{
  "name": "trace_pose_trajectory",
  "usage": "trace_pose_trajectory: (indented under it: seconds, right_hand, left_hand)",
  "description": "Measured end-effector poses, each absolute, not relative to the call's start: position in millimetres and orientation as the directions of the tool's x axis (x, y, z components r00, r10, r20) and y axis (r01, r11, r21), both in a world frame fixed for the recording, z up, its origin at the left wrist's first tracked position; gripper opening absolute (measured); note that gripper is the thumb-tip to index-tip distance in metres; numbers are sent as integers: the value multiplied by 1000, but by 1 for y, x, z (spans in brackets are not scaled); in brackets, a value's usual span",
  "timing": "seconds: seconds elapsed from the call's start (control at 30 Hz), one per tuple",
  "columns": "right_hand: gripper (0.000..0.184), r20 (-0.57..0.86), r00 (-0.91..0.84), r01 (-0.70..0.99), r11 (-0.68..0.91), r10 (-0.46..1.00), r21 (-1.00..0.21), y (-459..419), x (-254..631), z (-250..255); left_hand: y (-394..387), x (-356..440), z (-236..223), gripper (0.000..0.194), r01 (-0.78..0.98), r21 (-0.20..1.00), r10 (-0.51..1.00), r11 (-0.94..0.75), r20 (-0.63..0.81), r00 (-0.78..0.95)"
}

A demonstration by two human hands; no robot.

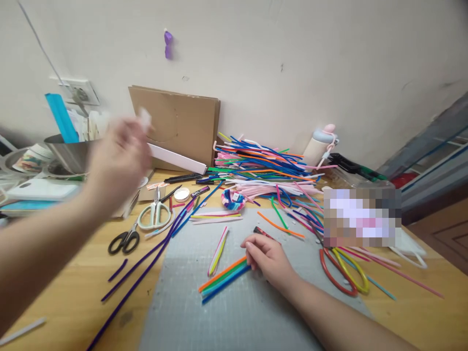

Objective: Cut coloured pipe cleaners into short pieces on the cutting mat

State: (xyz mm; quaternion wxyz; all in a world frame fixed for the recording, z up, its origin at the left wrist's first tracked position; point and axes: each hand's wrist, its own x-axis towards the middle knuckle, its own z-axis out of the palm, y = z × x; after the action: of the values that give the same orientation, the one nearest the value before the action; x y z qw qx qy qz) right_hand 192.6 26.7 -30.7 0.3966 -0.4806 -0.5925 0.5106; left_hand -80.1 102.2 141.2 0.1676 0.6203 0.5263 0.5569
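Note:
My left hand (120, 156) is raised at the left, in front of the cardboard, and smeared by motion. Its fingertips are pinched on a small white piece (145, 118), too blurred to name. Low over the grey cutting mat (190, 321), my right hand (268, 258) has curled fingers closed on one end of a row of pipe cleaners (224, 278) in orange, green, light blue and dark blue. The gripped end is hidden under the fingers. Just left of that hand lies a folded pink, white and yellow pipe cleaner bundle (218, 251).
A big pile of pipe cleaners (263, 165) spreads along the back. White-handled scissors (154, 215), black-handled scissors (124, 242) and long purple pipe cleaners (139, 282) lie left of the mat. Red-and-yellow-handled pliers (338, 278) sit right. Cardboard (193, 122) leans on the wall near a bottle (318, 146).

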Motion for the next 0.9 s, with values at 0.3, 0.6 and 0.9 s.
trace_pose_trajectory:
  seconds: [0.3,0.6,0.9]
  right_hand:
    - [24,81,-225,250,138,971,-958,27,194,-26]
    - [27,154,-276,348,248,949,-904,31,196,-36]
    - [17,294,-310,503,418,904,-757,29,198,-33]
  left_hand:
    - [46,-4,13,28,875,473,964,-102,-172,205]
    - [53,-8,-5,14,893,449,966,-39,-210,148]
    - [58,-22,20,18,852,522,983,-35,-138,124]
